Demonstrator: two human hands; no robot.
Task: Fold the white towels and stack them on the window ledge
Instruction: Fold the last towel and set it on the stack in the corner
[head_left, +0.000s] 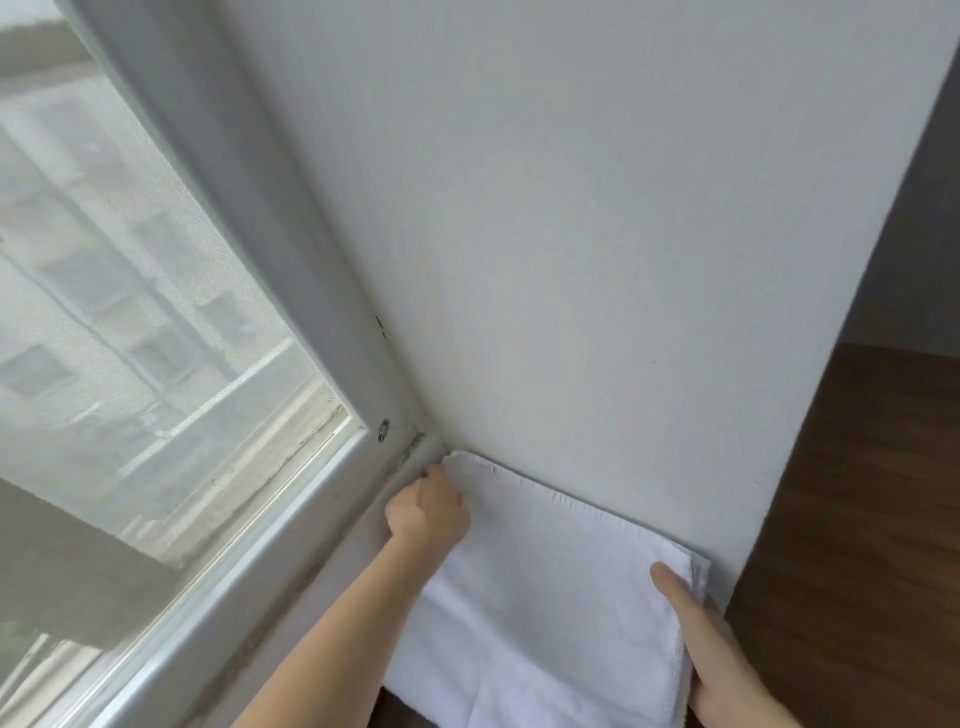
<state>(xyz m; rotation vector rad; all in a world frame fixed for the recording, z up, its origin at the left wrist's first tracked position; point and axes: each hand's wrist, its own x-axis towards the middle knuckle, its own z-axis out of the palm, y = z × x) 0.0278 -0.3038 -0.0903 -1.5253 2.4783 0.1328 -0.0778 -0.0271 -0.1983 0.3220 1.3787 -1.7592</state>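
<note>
A: Big stuff first. What's around?

B: Wall (597, 234) straight ahead, window (130, 286) on the left w/ a mesh screen, wood floor (857, 519) to the right. The ledge (358, 551) runs along under the window into the corner.

A: And the towel?

B: White towel (540, 587), folded flat, lying on the ledge w/ its far edge against the wall and one corner tucked into the window corner. Near edge hangs off the front a bit. Layers show at the right side, so prob. several folds thick.

A: Hands?

B: Left hand (423, 512) is fisted, fingers curled at the far left corner of the towel; looks like it's pinching the cloth there. Right hand (727, 654) grips the right edge, thumb flat on top, fingers hidden under the layers.

A: How'll it handle?

B: Light, soft, floppy, I'd say. No stiffness, so one-point lifts will sag and undo the fold. Not fragile, not slippery. Best hold: both ends, all layers pinched together.
</note>
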